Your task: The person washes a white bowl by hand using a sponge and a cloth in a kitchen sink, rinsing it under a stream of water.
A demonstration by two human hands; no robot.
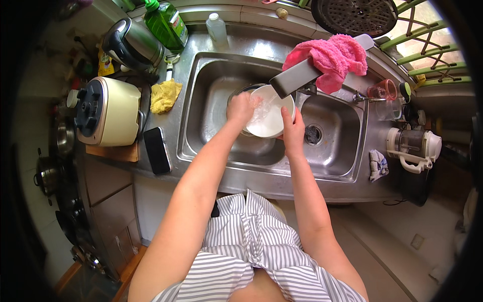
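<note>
A white bowl [268, 124] is held tilted over the left sink basin [207, 87], with water splashing inside it. My right hand [293, 130] grips the bowl's right side, thumb over the rim and fingers underneath. At the opposite rim is my left hand [240, 109], its fingers reaching into the wet inside; the splashing water partly hides them. Just above the bowl ends the broad grey faucet spout [296, 77], over which a pink towel [328, 62] is draped. Part of another round vessel [247, 88] shows beneath the bowl, mostly covered.
The right basin [336, 124] has a drain strainer [312, 134]. Leftward stand a kettle [134, 43], green detergent bottle [166, 28], yellow cloth [165, 96], smartphone [157, 151] and cream appliance [109, 111]. To the right are a blender jug [413, 147] and a folded cloth [378, 165].
</note>
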